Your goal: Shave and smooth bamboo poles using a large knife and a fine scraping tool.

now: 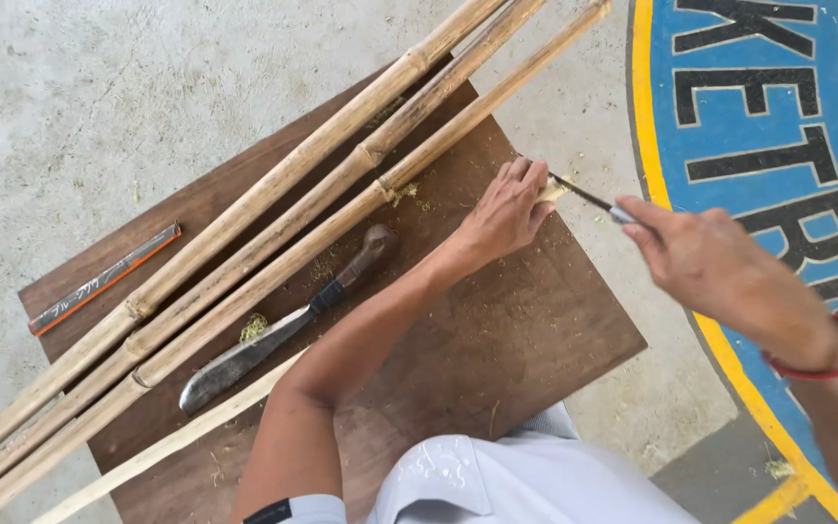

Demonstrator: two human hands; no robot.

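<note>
Gripping pale split bamboo strip (552,191) w/ left hand (504,212); right hand (700,254) clenched on small thin-bladed knife (589,199), blade touching strip tip.

Red band (826,367) on right wrist; white garment (497,480); dark-edged left sleeve (293,509)
</note>
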